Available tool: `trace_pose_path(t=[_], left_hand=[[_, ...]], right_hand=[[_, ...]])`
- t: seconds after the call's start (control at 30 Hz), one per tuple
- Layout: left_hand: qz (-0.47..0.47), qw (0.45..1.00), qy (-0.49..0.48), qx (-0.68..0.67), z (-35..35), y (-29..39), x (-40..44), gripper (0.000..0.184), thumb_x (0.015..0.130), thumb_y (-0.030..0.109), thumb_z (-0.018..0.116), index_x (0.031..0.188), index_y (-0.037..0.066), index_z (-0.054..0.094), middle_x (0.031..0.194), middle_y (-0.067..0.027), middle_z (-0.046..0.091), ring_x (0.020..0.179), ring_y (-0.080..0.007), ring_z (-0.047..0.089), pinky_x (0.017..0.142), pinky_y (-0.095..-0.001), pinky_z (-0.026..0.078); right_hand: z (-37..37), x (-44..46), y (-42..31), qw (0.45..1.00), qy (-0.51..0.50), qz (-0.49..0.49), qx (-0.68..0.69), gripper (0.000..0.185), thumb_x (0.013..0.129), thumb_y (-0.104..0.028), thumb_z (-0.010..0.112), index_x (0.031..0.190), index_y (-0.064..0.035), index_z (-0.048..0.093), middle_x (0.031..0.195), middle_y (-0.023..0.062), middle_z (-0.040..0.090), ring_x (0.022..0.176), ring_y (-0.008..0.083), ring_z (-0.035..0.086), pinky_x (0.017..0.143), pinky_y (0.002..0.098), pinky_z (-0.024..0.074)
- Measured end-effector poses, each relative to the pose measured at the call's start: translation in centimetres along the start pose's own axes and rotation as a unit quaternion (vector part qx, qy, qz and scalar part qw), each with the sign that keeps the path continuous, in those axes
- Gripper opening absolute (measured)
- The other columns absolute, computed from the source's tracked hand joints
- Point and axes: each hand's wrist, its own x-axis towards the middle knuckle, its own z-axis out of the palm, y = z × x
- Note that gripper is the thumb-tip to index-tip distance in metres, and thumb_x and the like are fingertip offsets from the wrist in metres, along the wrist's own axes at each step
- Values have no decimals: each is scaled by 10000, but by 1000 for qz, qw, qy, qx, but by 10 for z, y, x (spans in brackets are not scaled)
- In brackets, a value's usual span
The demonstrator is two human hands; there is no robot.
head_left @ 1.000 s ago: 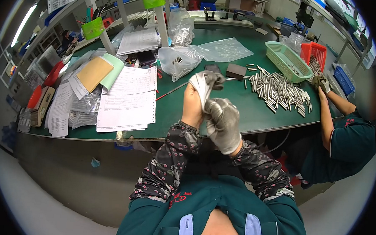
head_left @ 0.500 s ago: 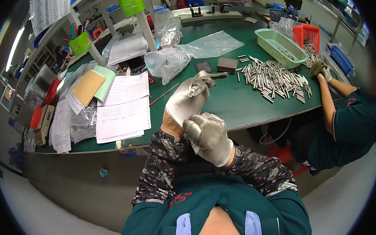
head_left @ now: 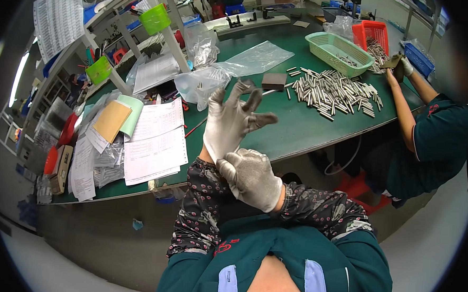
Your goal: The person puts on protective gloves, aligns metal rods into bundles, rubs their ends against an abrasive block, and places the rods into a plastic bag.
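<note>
Head view: left hand [head_left: 234, 122] open, fingers spread, left glove [head_left: 221, 139] worn on it, seen against worktop [head_left: 298, 133], gloved right hand [head_left: 251, 179] clenched at its cuff, fingertips hidden, printed sheets [head_left: 154, 144] too small to read, red shirt lettering [head_left: 225, 247] illegible.

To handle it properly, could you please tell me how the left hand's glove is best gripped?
The glove is probably best gripped by its cuff, from the wrist side: the cuff is its open end, where the right hand is curled, while the fingers point away.
</note>
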Motion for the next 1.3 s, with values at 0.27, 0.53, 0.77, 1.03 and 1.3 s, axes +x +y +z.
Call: trace_pose_path(t=[0.27, 0.53, 0.77, 1.03, 1.3], left_hand=[[189, 974, 46, -118, 10, -3, -4, 360, 1002, 346, 521, 1282, 120, 531, 965, -31, 521, 979, -216, 483, 974, -418, 398], [145, 986, -33, -80, 74, 4, 8, 449, 953, 466, 578, 1254, 133, 560, 1154, -139, 552, 1312, -301, 444, 1102, -501, 366], [145, 983, 60, -92, -2, 11, -5, 385, 948, 383, 627, 1158, 63, 586, 1008, -58, 637, 839, -189, 610, 650, -272, 452], [114, 927, -61, -351, 53, -4, -27, 779, 865, 393, 674, 1508, 128, 323, 1265, -28, 542, 1350, -319, 390, 1125, -719, 77], [83, 958, -25, -275, 65, -22, -21, 693, 915, 339, 607, 1506, 123, 317, 1149, 26, 527, 1347, -257, 386, 1103, -741, 97]], right_hand=[[-1, -10, -9, 999, -25, 6, 47, 266, 694, -80, 658, 955, -46, 620, 830, 89, 574, 800, 278, 600, 696, 390, 493], [-5, -28, -3, 987, 41, 28, 156, 321, 640, 22, 644, 951, -42, 597, 838, 108, 597, 722, 326, 596, 641, 405, 494], [-10, -36, -9, 969, 75, 67, 225, 231, 723, 21, 679, 927, -55, 602, 811, 98, 594, 745, 316, 602, 668, 395, 495], [-23, -22, 34, 867, 23, 236, 438, 309, 920, -264, 640, 1096, -15, 584, 977, 143, 652, 908, 258, 643, 803, 369, 497], [-8, -36, 49, 968, -88, -4, 235, 104, 788, -131, 644, 818, -38, 677, 867, 141, 653, 866, 369, 613, 763, 457, 506]])
